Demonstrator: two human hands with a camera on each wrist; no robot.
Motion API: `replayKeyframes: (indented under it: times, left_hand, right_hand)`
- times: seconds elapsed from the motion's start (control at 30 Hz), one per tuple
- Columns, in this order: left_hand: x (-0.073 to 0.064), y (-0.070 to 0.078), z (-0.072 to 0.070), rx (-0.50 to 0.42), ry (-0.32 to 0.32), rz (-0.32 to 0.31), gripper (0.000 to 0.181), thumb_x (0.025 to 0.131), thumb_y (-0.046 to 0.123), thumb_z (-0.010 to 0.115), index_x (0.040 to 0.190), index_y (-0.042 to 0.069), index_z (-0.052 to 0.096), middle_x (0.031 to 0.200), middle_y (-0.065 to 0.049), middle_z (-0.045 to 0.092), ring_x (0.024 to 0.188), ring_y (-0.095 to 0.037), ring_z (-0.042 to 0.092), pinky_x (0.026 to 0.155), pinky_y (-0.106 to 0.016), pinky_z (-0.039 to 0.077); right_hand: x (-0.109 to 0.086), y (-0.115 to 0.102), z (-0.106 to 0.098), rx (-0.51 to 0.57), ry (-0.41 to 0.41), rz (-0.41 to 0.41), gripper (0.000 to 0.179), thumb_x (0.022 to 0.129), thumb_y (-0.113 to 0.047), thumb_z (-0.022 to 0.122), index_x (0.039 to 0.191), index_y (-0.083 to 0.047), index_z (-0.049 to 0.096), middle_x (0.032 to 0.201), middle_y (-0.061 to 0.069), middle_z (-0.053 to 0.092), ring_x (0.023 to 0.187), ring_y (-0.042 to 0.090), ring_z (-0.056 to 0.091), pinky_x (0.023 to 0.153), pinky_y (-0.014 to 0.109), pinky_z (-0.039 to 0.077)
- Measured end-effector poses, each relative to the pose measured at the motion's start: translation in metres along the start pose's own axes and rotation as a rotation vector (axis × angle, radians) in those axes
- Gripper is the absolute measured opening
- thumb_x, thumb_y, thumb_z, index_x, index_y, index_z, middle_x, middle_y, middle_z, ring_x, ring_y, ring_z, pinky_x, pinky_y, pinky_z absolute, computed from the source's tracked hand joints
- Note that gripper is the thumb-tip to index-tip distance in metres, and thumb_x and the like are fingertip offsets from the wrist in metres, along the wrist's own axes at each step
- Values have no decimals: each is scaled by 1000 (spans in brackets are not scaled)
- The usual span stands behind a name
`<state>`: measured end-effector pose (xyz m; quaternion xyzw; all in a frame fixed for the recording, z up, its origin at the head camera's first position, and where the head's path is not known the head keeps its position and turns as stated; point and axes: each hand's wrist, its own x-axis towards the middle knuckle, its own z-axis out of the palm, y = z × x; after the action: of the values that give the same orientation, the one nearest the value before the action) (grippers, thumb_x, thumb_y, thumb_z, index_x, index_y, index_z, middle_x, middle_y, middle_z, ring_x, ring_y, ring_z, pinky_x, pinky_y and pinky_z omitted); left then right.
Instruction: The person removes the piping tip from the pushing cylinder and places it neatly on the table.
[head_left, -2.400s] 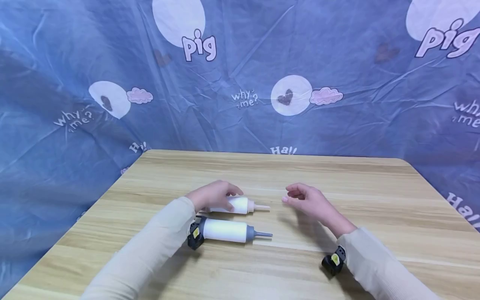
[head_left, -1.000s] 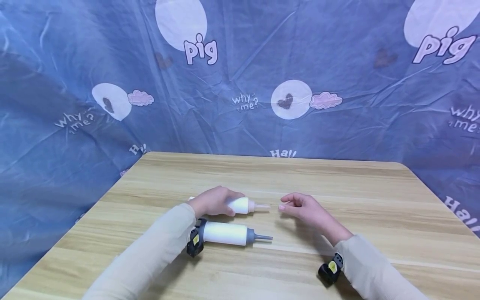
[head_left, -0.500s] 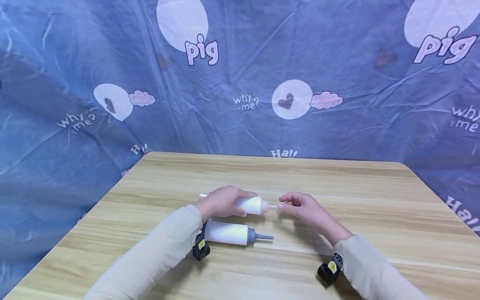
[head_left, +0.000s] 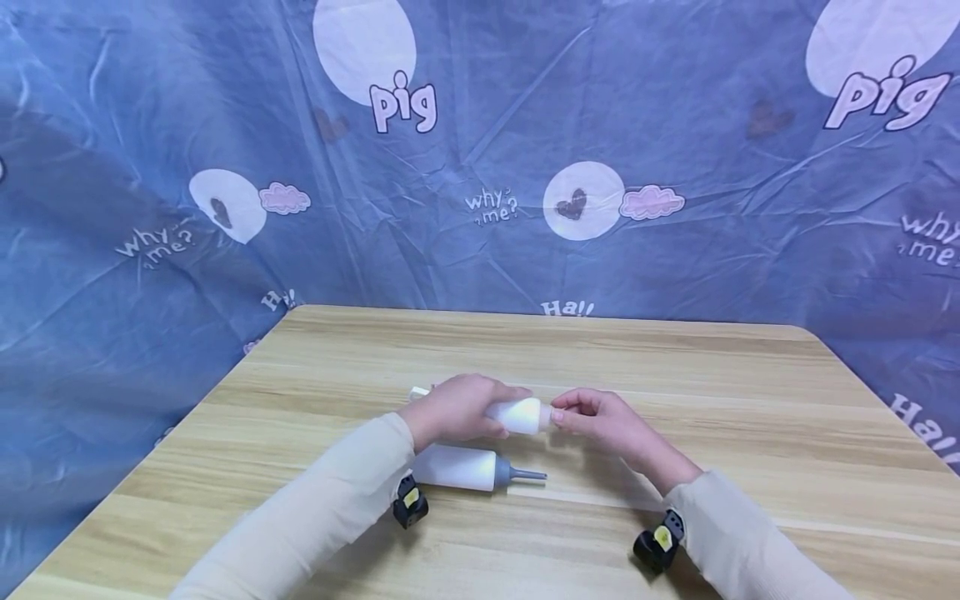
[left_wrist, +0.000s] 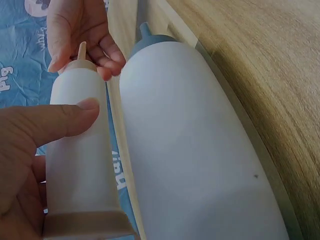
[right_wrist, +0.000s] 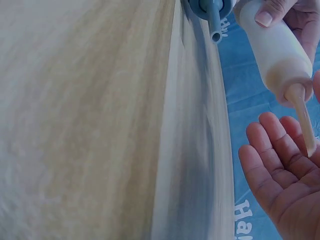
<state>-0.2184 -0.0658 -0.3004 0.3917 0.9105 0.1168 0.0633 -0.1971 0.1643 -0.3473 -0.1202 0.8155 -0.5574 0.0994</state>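
Observation:
A white squeeze bottle [head_left: 519, 416] with a pale pink-beige cap and long nozzle is gripped by my left hand [head_left: 463, 408], thumb across its side in the left wrist view. The bottle lies level, its nozzle pointing right. My right hand [head_left: 611, 423] is right at the cap end, thumb and fingers spread either side of it. In the right wrist view, the nozzle [right_wrist: 304, 120] reaches over the upturned palm, fingers slightly bent and not closed on it. A second white squeeze bottle [head_left: 459, 468] with a grey-blue cap lies nearer me, partly hidden by my left wrist.
The wooden table [head_left: 675, 367] carries both bottles. Behind it hangs a blue printed curtain [head_left: 480, 125], which also runs down the left side. A black camera is strapped to each wrist, the left one close to the grey-capped bottle.
My left hand has taken hold of the pink-capped bottle and shifted it right, bringing its nozzle into my right hand. My right hand has come slightly left and nearer. The grey-capped bottle stays put.

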Motion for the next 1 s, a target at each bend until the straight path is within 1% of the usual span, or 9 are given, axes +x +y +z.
replayKeyframes:
  times: [0.17,0.37,0.5,0.63,0.73,0.83,1.0]
  left_hand:
    - [1,4,0,21,17,27,59,80,22,71,135,22,50,128,1,58,107,-17,59,89,-30,47]
    - [2,7,1,42,43,55,58,80,23,71,134,22,50,124,0,61,105,-15,60,87,-27,47]
    - [3,8,1,52,54,59,57,80,23,71,134,22,51,123,0,61,104,-15,60,86,-28,48]
    - [4,10,1,61,62,63,57,80,23,72,133,21,51,122,-1,62,103,-15,60,87,-28,48]
    - [4,12,1,62,64,69,57,80,22,72,133,20,52,122,-1,62,104,-15,61,88,-29,48]
    - [3,13,1,54,62,70,57,80,21,71,134,20,51,123,-1,62,104,-15,60,88,-28,48]
    - [3,14,1,32,53,81,57,81,22,71,135,20,50,122,-2,62,103,-15,61,86,-26,48]
  right_hand:
    - [-1,1,1,-4,-5,-26,40,85,-23,66,113,4,59,94,10,65,85,19,58,76,30,49]
    - [-2,2,2,6,5,-68,40,85,-21,67,113,6,59,90,7,64,82,16,57,74,30,50]
    - [-2,3,2,63,-6,-72,43,85,-20,66,115,9,56,88,6,64,81,14,60,75,28,52]
    - [-3,4,2,133,-35,-84,46,87,-17,64,117,14,51,88,8,65,79,14,64,77,30,55]
    - [-4,4,2,147,-42,-92,46,87,-16,65,116,16,50,86,8,65,77,13,65,76,32,55]
    - [-5,3,2,132,-28,-94,42,86,-16,65,111,15,53,81,5,65,74,11,63,74,30,55]
    - [-6,4,2,70,9,-117,28,85,-15,66,97,9,58,76,-1,62,71,10,58,68,26,52]
